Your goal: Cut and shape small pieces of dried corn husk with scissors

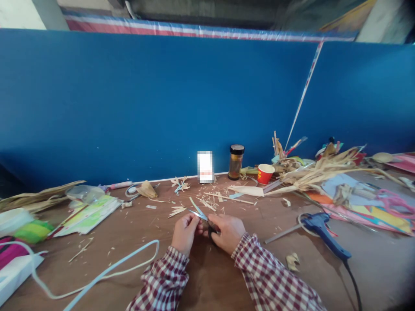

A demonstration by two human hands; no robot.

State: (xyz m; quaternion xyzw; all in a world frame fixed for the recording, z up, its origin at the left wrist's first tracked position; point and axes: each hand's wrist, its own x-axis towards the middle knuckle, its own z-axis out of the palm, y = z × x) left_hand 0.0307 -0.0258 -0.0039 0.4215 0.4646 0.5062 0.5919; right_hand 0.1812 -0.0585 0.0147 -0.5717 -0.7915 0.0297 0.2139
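Both hands meet low in the middle of the head view, over the brown table. My right hand point(226, 232) is closed round the dark handles of a pair of scissors point(200, 214), whose metal blades point away and to the left. My left hand point(186, 233) is pinched close beside the blades; what lies between its fingertips is too small to make out. Just beyond the blades lie cut pale slivers point(177, 211) and a heap of thin husk-like strips point(209, 201). A small star-shaped piece of pale strips with a blue tie point(180, 185) rests farther back.
A blue glue gun point(324, 231) with its cord lies right. Behind stand a dark-lidded jar point(236, 162) and a red paper cup point(266, 174). Dried husks point(311, 175) and coloured paper point(366, 211) crowd the right. White cable point(106, 274) loops at left, near a green-patterned sheet point(89, 216).
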